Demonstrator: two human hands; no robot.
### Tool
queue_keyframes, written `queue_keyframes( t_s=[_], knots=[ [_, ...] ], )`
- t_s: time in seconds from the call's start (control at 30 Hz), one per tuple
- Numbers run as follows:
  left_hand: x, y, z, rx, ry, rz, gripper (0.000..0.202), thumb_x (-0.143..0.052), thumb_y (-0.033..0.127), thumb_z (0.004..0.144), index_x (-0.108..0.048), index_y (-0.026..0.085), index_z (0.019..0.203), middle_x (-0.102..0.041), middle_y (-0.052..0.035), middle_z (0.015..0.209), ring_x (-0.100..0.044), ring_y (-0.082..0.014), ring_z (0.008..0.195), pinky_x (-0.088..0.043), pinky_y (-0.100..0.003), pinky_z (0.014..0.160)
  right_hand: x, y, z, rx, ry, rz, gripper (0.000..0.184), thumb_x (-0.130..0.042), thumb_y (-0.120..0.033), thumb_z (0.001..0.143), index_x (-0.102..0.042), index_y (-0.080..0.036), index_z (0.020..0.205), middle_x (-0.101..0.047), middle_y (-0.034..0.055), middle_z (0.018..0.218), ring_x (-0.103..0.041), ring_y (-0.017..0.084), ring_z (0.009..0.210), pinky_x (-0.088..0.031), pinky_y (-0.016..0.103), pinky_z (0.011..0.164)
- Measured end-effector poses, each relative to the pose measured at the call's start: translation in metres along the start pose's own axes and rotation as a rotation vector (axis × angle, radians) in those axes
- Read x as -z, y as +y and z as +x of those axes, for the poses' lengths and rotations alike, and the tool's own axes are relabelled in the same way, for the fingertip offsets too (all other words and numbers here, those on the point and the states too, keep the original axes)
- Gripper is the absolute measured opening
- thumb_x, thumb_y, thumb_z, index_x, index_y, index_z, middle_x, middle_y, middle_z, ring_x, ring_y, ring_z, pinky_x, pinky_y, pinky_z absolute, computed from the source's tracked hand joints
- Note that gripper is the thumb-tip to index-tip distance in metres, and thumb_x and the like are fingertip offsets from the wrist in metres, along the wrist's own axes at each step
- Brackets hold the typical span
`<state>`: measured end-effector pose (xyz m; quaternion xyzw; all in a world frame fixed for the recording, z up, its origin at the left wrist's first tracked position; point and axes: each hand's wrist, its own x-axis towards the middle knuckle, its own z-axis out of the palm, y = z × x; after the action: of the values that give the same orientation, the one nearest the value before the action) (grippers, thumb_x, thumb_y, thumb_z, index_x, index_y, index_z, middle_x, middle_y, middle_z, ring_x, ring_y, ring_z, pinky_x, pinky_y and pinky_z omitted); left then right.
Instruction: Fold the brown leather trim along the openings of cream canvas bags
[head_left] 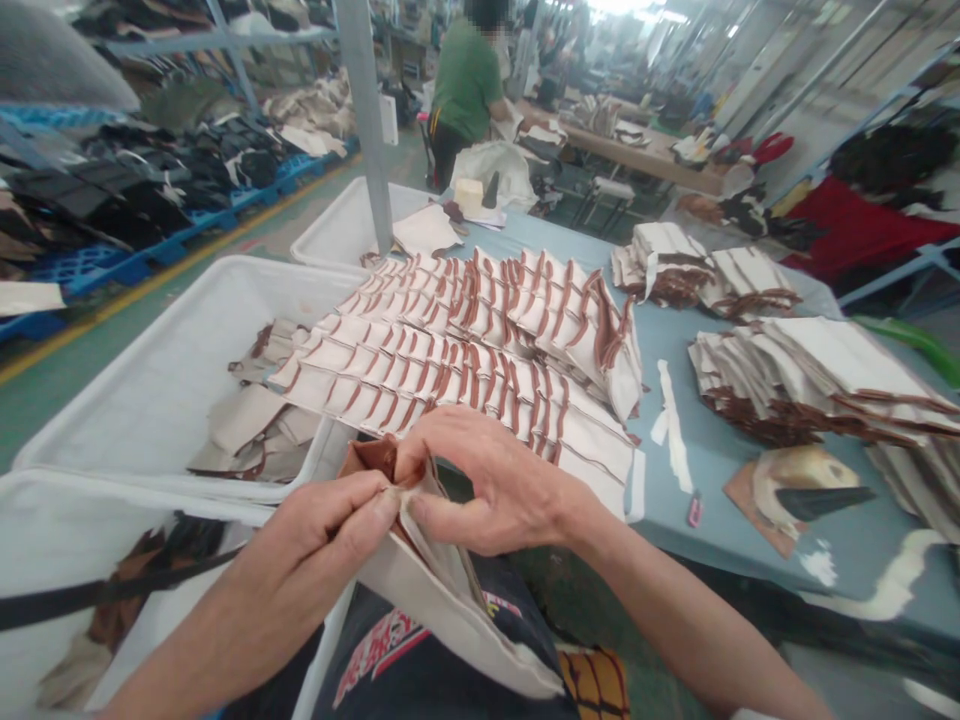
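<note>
Between my two hands is a cream fabric piece [450, 620] with a brown lining, held over my lap with its long end hanging down to the right. My left hand [337, 530] pinches its upper edge from the left. From the right, my right hand [480, 480] grips the same edge, thumb and fingers closed on the material close to the left fingertips. Just beyond my hands, many matching cream pieces with brown edges [450, 370] lie in overlapping rows on the blue-covered table [652, 490].
White bins [150, 360] with fabric pieces stand at the left. Stacked cream pieces [810, 370] lie on the table's right, near a glue-stained container with a dark brush or spout [802, 490], white strips [671, 430] and a small pink item [695, 508]. A metal post [371, 120] rises behind; a person in green [465, 90] works beyond.
</note>
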<state>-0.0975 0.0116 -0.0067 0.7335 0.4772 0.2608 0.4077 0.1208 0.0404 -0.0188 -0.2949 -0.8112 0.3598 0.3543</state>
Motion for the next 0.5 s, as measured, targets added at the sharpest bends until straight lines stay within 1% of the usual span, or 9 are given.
queue_keyframes(
  t_s=[0.03,0.07,0.1,0.13,0.2,0.27,0.37,0.5],
  knots=[
    [-0.001,0.000,0.001,-0.001,0.002,-0.006,0.048,-0.050,0.047,0.106,-0.058,0.024,0.064,-0.057,0.0035,0.061,-0.053,-0.0152,0.055,-0.046,-0.023,0.050,0.000,-0.003,-0.002,-0.036,0.072,0.011,0.010,-0.062,-0.019,0.086,-0.063,-0.022,0.095,-0.074,0.0044,0.100,-0.067,0.020,0.096,-0.050,0.034,0.094],
    [-0.002,-0.001,0.002,-0.006,0.004,-0.008,0.048,-0.047,0.045,0.106,-0.056,0.024,0.064,-0.054,0.0036,0.060,-0.052,-0.0151,0.055,-0.044,-0.024,0.050,-0.001,-0.006,-0.004,-0.104,0.139,0.032,0.010,-0.062,-0.020,0.086,-0.064,-0.022,0.096,-0.074,0.0043,0.100,-0.067,0.020,0.096,-0.051,0.033,0.093],
    [-0.004,-0.001,0.003,-0.011,0.019,-0.002,0.048,-0.046,0.044,0.106,-0.056,0.024,0.064,-0.053,0.0037,0.060,-0.052,-0.0153,0.056,-0.044,-0.025,0.051,-0.003,-0.010,-0.006,-0.194,0.189,0.059,0.008,-0.063,-0.021,0.086,-0.064,-0.022,0.095,-0.072,0.0031,0.096,-0.066,0.019,0.092,-0.051,0.032,0.088],
    [-0.005,-0.002,0.004,-0.015,0.058,0.009,0.046,-0.047,0.042,0.106,-0.056,0.024,0.064,-0.054,0.0038,0.060,-0.053,-0.0156,0.056,-0.044,-0.025,0.053,-0.005,-0.014,-0.009,-0.288,0.215,0.085,0.005,-0.064,-0.023,0.086,-0.063,-0.022,0.091,-0.070,0.0012,0.090,-0.065,0.018,0.086,-0.050,0.030,0.082],
    [-0.009,-0.003,0.005,-0.016,0.112,0.030,0.041,-0.050,0.039,0.104,-0.059,0.024,0.067,-0.061,0.0036,0.063,-0.059,-0.0162,0.060,-0.047,-0.026,0.058,-0.013,-0.019,-0.015,-0.446,0.186,0.121,0.007,-0.067,-0.027,0.084,-0.062,-0.022,0.084,-0.066,-0.0020,0.079,-0.060,0.016,0.075,-0.046,0.028,0.072],
    [-0.015,-0.006,0.003,-0.017,0.125,0.035,0.037,-0.053,0.037,0.104,-0.061,0.024,0.070,-0.066,0.0033,0.067,-0.063,-0.0164,0.062,-0.048,-0.025,0.061,-0.022,-0.021,-0.020,-0.553,0.143,0.120,0.012,-0.070,-0.029,0.081,-0.060,-0.022,0.082,-0.063,-0.0036,0.075,-0.057,0.015,0.070,-0.042,0.028,0.067],
    [-0.025,-0.012,0.000,-0.050,0.141,0.036,0.035,-0.052,0.033,0.104,-0.061,0.024,0.071,-0.068,0.0031,0.068,-0.065,-0.0158,0.063,-0.049,-0.024,0.063,-0.035,-0.017,-0.023,-0.657,0.163,0.120,0.015,-0.068,-0.030,0.079,-0.055,-0.023,0.079,-0.056,-0.0058,0.069,-0.051,0.014,0.065,-0.036,0.027,0.063],
    [-0.038,-0.018,-0.002,-0.090,0.189,0.049,0.029,-0.053,0.029,0.103,-0.067,0.024,0.079,-0.071,0.0026,0.071,-0.066,-0.0161,0.064,-0.052,-0.023,0.067,-0.044,-0.009,-0.025,-0.731,0.224,0.155,0.016,-0.066,-0.029,0.077,-0.051,-0.024,0.078,-0.051,-0.0070,0.066,-0.047,0.014,0.063,-0.033,0.027,0.060]
  ],
)
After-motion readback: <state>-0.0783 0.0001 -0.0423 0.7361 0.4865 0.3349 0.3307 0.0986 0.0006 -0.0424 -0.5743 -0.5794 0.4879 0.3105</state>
